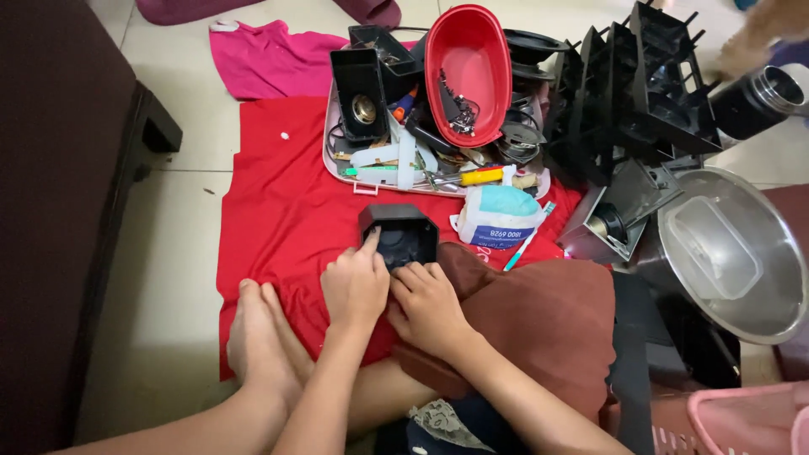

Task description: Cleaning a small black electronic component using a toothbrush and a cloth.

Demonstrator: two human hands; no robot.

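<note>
Fingers (372,240) of left hand (356,285) probed inside black box (399,233) on red cloth (278,202) while right hand (427,305) gripped its near edge; steadying firmly seemed advisable.

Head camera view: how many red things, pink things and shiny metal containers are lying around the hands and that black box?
Red: 2, floor cloth, oval bowl
Pink: 2, garment, basket
Shiny metal: 2, steel bowl, flask
Total: 6
</note>
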